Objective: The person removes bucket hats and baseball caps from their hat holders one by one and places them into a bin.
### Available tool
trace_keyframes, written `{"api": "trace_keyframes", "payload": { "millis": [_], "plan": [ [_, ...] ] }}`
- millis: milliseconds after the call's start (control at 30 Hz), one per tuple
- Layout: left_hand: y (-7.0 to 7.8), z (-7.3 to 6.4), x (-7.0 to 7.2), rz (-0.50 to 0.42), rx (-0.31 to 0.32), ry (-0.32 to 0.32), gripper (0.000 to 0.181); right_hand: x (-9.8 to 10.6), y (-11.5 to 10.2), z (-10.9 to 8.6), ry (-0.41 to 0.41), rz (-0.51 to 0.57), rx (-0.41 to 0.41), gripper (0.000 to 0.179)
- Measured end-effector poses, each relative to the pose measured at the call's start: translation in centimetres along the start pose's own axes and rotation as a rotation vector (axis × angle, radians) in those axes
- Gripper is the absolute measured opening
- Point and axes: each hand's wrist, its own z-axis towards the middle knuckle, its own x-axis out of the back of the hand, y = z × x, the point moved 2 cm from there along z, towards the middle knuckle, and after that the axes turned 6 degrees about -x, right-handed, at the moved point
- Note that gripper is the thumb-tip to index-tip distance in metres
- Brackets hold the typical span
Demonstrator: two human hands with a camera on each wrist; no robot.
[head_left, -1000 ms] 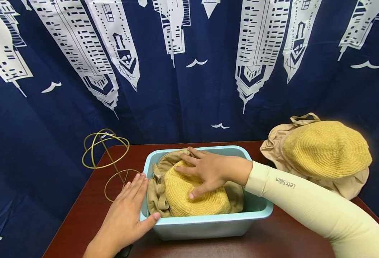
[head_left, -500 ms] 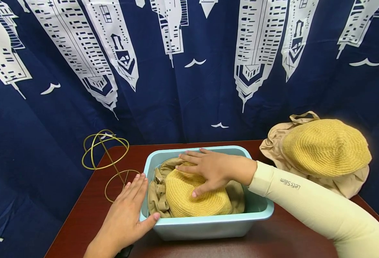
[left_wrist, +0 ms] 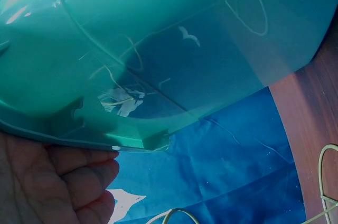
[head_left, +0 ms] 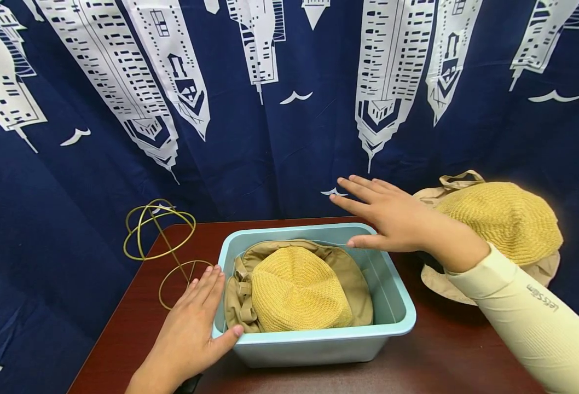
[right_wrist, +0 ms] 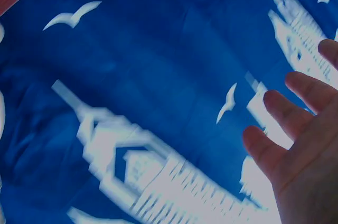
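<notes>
A light blue plastic bin (head_left: pixel 314 335) stands on the table in the head view. Inside it lies a yellow knitted hat (head_left: pixel 299 290) on top of folded tan fabric (head_left: pixel 355 279) with straps. My left hand (head_left: pixel 193 323) rests along the bin's left rim, fingers straight and thumb over the front corner. In the left wrist view, that hand (left_wrist: pixel 63 179) touches the rim of the bin (left_wrist: pixel 121 28) from outside. My right hand (head_left: pixel 390 213) hovers above the bin's back right corner, fingers spread and holding nothing. The right wrist view shows this hand (right_wrist: pixel 303 139) against the curtain.
On the right, a second yellow knitted hat (head_left: pixel 506 219) lies over crumpled tan fabric (head_left: pixel 543 271), partly behind my right arm. A gold wire stand (head_left: pixel 171 250) is at the left of the dark red table (head_left: pixel 442 350). A blue printed curtain (head_left: pixel 279 153) hangs behind.
My right hand has lifted off the yellow hat in the bin and moved up and to the right. The left hand has stayed on the rim.
</notes>
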Motion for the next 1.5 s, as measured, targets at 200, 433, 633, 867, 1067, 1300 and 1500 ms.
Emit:
{"api": "trace_keyframes", "payload": {
  "millis": [200, 433, 633, 867, 1067, 1300, 1500],
  "plan": [
    [0.1, -0.1, -0.1, 0.004, -0.006, 0.0, 0.087, 0.9, 3.7, -4.9, 0.11, -0.038, -0.101, 0.079],
    [0.1, -0.1, -0.1, 0.0, -0.02, 0.022, 0.086, 1.5, 8.8, -10.9, 0.122, -0.11, -0.239, 0.079],
    [0.0, -0.1, 0.0, -0.006, -0.017, 0.015, 0.086, 0.8, 12.1, -14.8, 0.121, -0.141, -0.349, 0.08],
    [0.0, -0.1, 0.1, -0.013, 0.004, -0.008, 0.087, -0.6, 13.2, -16.6, 0.122, -0.142, -0.368, 0.082],
    [0.2, -0.1, 0.0, -0.015, 0.004, -0.004, 0.086, -1.9, 13.9, -16.8, 0.189, -0.165, -0.289, 0.077],
    [0.1, -0.1, 0.0, -0.019, 0.001, 0.007, 0.086, -2.8, 14.3, -16.8, 0.188, -0.203, -0.319, 0.073],
    [0.1, -0.2, 0.0, -0.015, 0.004, -0.001, 0.086, -3.2, 14.5, -16.9, 0.197, -0.233, -0.327, 0.071]
  ]
}}
